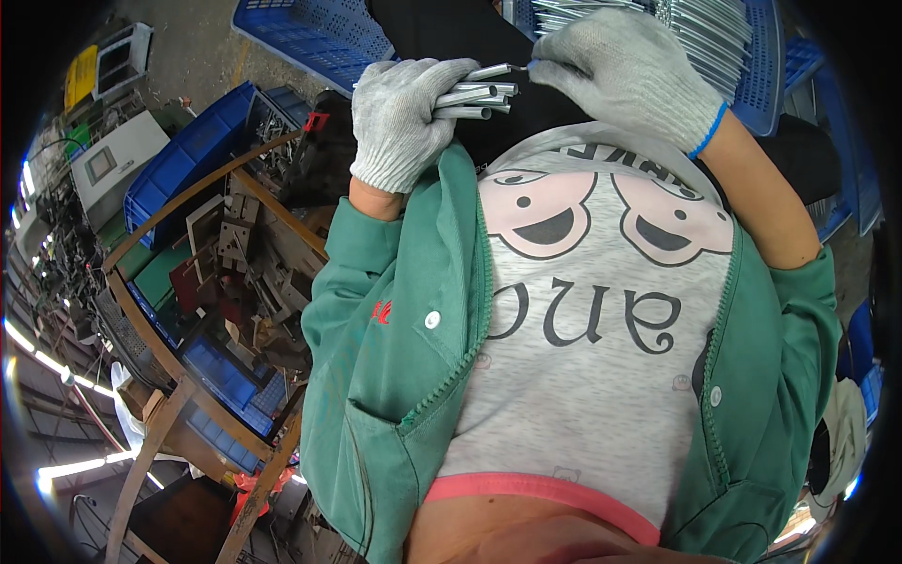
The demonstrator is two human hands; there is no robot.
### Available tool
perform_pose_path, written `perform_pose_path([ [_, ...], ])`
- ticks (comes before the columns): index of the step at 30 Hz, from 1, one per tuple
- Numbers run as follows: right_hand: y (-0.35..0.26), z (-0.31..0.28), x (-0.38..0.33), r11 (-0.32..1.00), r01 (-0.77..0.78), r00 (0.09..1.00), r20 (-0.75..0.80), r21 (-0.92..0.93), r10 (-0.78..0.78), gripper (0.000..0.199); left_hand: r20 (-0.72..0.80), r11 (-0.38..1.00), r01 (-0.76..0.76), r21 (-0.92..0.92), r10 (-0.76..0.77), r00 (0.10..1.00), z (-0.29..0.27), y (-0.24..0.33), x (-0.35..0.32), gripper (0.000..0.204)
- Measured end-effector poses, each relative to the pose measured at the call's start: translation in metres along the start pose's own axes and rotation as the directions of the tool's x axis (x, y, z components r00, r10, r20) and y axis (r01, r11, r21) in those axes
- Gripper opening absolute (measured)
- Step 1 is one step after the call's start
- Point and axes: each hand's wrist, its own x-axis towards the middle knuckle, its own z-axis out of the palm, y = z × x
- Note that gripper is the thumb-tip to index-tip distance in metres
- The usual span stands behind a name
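Observation:
My left hand (404,117), in a pale knitted work glove, is closed around several short silver metal tubes (474,97). Their open ends stick out toward my right hand. Facing them, my right hand (625,80) wears a matching glove with a blue cuff edge. Its fingers are pinched together close to the end of the uppermost tube (490,72). A thin, small piece shows between that tube and my fingertips, too small to name. Behind my right hand, a blue plastic crate (766,66) holds many long, thin metal rods (709,38).
At the upper left lies another blue perforated crate (310,42). A wooden-edged frame (174,352) with metal parts (240,235) stands to my left, near a large blue bin (183,164) and a pale cabinet (117,169). More blue crates (855,160) are at the right.

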Motion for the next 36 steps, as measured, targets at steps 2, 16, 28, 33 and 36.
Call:
perform_pose_path([
  [2, -0.003, 0.0, -0.003, 0.986, 0.138, 0.99, -0.012, -0.096, -0.14, 0.032, 0.005, 1.0, 0.015, 0.025, -0.015, 1.0, 0.0, 0.0, -0.001, 0.033],
  [16, -0.018, -0.011, 0.005, 0.939, -0.293, 0.953, 0.133, 0.182, 0.271, 0.033, -0.014, 1.0, 0.025, -0.015, -0.026, 1.0, 0.004, -0.003, -0.005, 0.036],
  [28, -0.009, -0.029, 0.001, 0.94, -0.206, 0.976, -0.013, 0.273, 0.218, 0.029, 0.091, 0.988, 0.136, -0.068, -0.129, 0.987, 0.004, -0.004, -0.007, 0.039],
  [33, -0.011, -0.022, -0.002, 0.991, 0.02, 0.989, -0.145, 0.133, -0.001, 0.028, 0.076, 0.993, 0.095, -0.069, -0.089, 0.993, 0.007, -0.008, -0.008, 0.044],
  [36, -0.009, -0.018, -0.001, 0.998, 0.056, 0.979, -0.194, -0.026, -0.06, 0.028, 0.107, 0.996, 0.076, -0.049, -0.07, 0.992, 0.008, -0.007, -0.009, 0.046],
])
